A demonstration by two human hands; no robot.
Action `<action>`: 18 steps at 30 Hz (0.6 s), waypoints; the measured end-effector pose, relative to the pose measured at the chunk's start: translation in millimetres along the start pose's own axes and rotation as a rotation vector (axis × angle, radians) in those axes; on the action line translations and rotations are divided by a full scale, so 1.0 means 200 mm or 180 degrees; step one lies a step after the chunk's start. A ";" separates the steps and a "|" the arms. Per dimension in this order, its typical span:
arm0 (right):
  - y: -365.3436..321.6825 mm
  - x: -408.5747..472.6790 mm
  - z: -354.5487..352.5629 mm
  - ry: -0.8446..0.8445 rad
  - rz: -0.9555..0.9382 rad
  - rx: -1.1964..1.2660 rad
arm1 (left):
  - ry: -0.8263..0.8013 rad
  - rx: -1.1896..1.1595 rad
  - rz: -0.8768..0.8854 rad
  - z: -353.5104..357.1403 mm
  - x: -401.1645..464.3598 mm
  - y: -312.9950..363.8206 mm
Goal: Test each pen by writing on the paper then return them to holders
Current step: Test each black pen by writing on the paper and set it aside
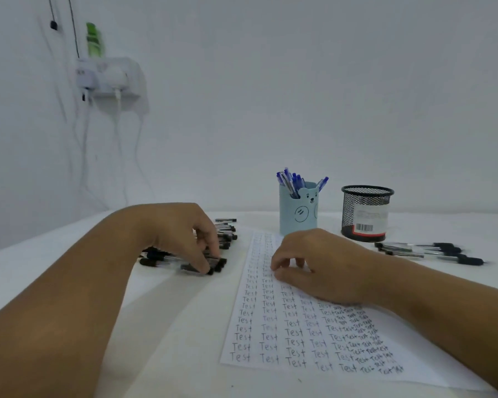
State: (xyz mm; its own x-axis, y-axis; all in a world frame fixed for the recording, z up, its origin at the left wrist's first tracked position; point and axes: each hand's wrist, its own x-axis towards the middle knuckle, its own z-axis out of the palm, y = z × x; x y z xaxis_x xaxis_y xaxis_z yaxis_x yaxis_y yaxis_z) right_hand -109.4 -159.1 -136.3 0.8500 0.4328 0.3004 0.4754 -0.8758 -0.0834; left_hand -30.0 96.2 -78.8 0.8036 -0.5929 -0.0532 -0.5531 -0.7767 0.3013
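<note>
Though touched by grip (184,237), black pens (216,264).

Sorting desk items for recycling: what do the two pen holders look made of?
The black holder looks like metal wire mesh with a matte finish: light shows through its fine grid. The light blue bear holder looks like smooth opaque plastic, though coated metal cannot be ruled out; its wall is solid with a printed face.

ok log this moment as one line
left hand: reaching into black pen pile | right hand: resting on test paper, no pen | blue holder: blue pens | mesh holder: looks empty
</note>
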 end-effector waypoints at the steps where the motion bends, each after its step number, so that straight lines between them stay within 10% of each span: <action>1: 0.00 0.00 0.00 0.0002 -0.0004 0.0024 | -0.0009 0.0024 -0.0010 0.00 0.00 0.01; 18: 0.00 0.00 0.00 0.0067 -0.0075 0.0137 | -0.0137 0.0079 -0.0029 0.00 -0.04 0.05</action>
State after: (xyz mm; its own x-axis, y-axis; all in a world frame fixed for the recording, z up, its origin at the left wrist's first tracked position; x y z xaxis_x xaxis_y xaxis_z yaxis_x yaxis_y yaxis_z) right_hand -109.7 -159.2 -137.3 0.8336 0.4481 0.3228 0.5050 -0.8552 -0.1169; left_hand -42.3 92.1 -75.7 0.7987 -0.5938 -0.0969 -0.5514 -0.7869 0.2769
